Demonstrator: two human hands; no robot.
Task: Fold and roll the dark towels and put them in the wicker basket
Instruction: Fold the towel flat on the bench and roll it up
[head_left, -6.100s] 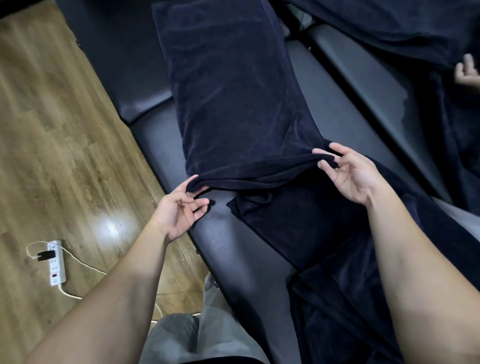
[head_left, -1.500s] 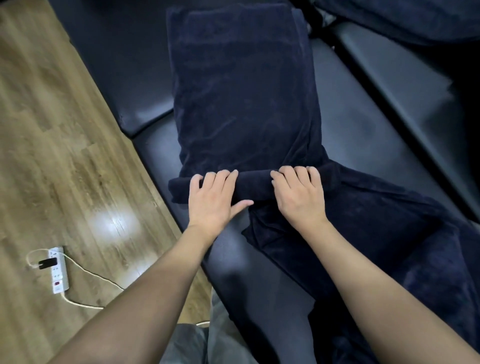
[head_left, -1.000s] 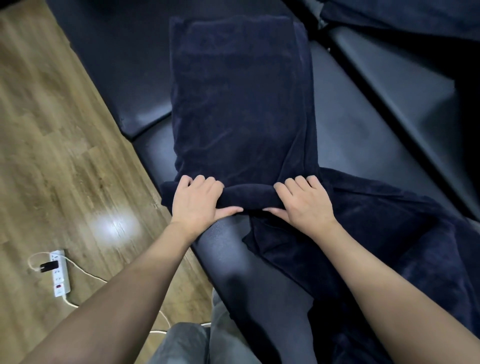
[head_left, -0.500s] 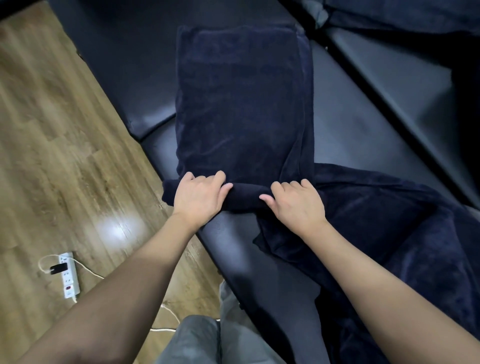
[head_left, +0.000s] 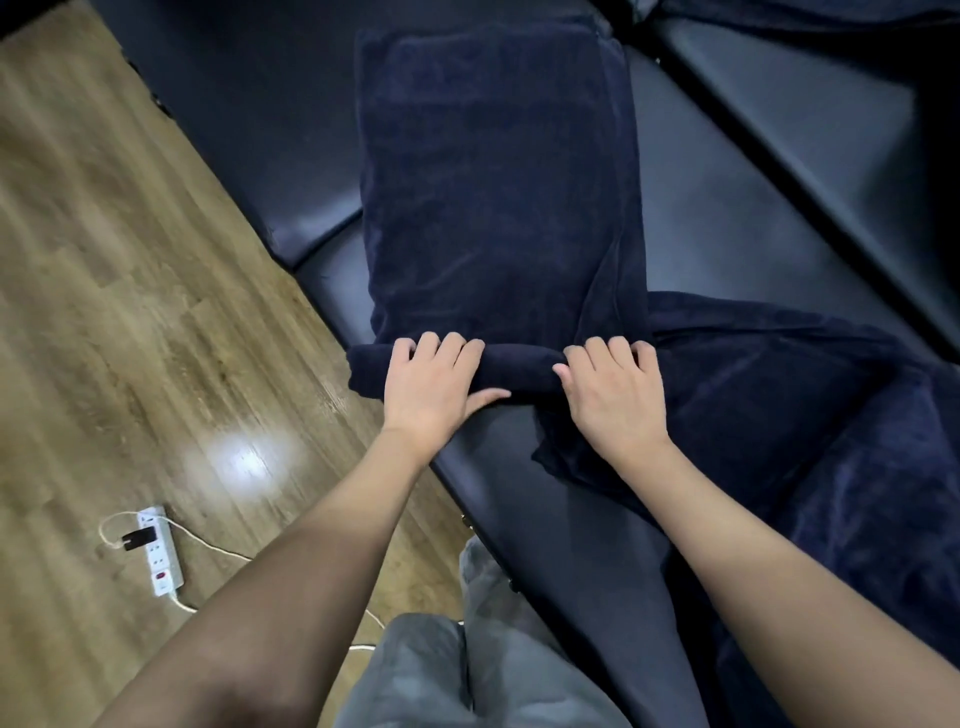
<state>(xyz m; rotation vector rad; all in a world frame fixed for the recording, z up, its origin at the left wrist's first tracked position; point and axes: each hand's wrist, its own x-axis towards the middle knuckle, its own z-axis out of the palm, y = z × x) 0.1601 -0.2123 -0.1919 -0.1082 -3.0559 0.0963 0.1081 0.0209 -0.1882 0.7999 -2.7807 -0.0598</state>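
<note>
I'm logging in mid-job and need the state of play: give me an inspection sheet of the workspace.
Surface: black padded bench, a seam across it; a second bench beyond.
Job's things: folded towel lies flat on the bench, its near end turned into a short roll; more towels heaped at right. No basket in view.
Clutter: nothing seen.
Grippers: left hand and right hand both grip the roll, fingers over the top.
Cables: white power strip with its cord on the floor.
Surroundings: wood floor; the person's grey trousers.
</note>
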